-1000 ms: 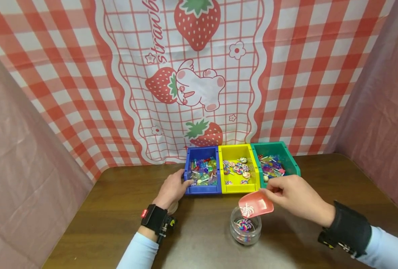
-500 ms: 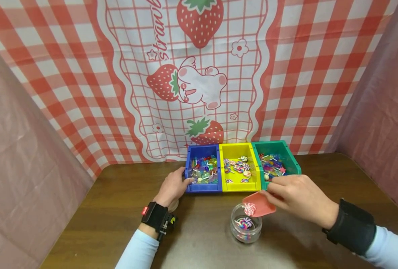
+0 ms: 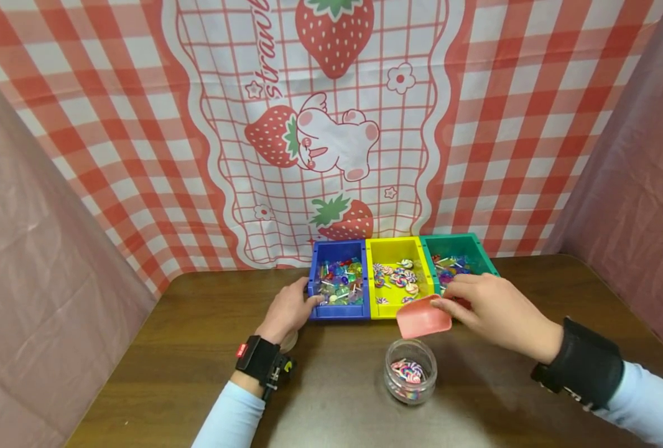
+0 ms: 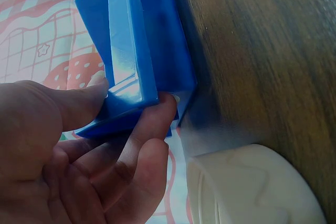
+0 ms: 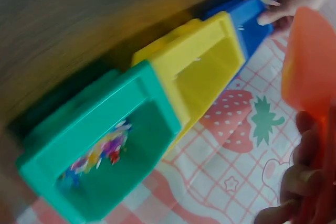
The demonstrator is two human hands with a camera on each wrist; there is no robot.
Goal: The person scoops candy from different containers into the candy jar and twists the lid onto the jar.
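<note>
In the head view my left hand (image 3: pixel 288 313) pinches the near left corner of the blue bin (image 3: pixel 339 312), thumb over the edge; the left wrist view shows its fingers (image 4: pixel 152 115) against the outside. My right hand (image 3: pixel 491 314) holds a pink scoop (image 3: pixel 423 318) by its handle, above and behind a glass jar (image 3: pixel 390 382). No candy shows in the scoop. Swirl lollipops (image 3: pixel 408 371) lie inside the jar, one red and white on top. The yellow bin (image 3: pixel 384 312) holds several more swirl lollipops.
A green bin (image 3: pixel 449 244) with mixed colourful pieces joins the yellow bin's right side, partly hidden by my right hand. A cream round lid-like piece (image 4: pixel 257 182) lies beside my left hand. A strawberry-print cloth (image 3: pixel 331 143) hangs behind the bins.
The red-and-white lollipop has gone from the scoop into the jar. My right hand has lifted the scoop up and back from the jar. My left hand stays on the blue bin.
</note>
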